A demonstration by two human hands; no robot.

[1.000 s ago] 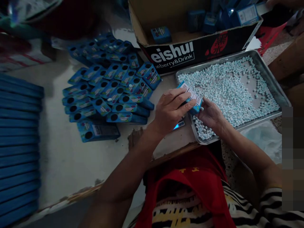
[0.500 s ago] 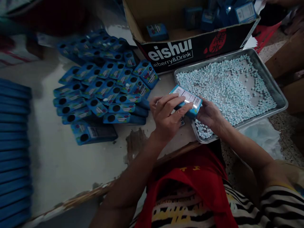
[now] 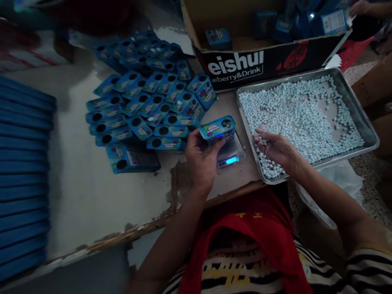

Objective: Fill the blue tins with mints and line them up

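My left hand (image 3: 200, 157) grips a small blue candy box (image 3: 217, 130), its top with the round hole turned up. The box is over a small digital scale (image 3: 234, 149) with a lit blue display; I cannot tell whether it touches the plate. Over the near left edge of the metal tray (image 3: 374, 141), my right hand (image 3: 277, 149) is cupped, palm up, around a few small candies (image 3: 261, 141). Pale blue and white candies (image 3: 294, 118) cover much of the tray.
Many blue boxes (image 3: 143, 104) with round holes stand grouped on the table (image 3: 79, 196). Flat blue cartons (image 3: 23, 175) are stacked at the left. Behind the tray, a large black cardboard box (image 3: 269, 67) holds several blue boxes. Another person's hand (image 3: 361, 8) shows at top right.
My right hand has left the blue box and moved to the tray's edge, now holding candies. My left hand has turned the box hole-side up, and the scale's display has come into view.
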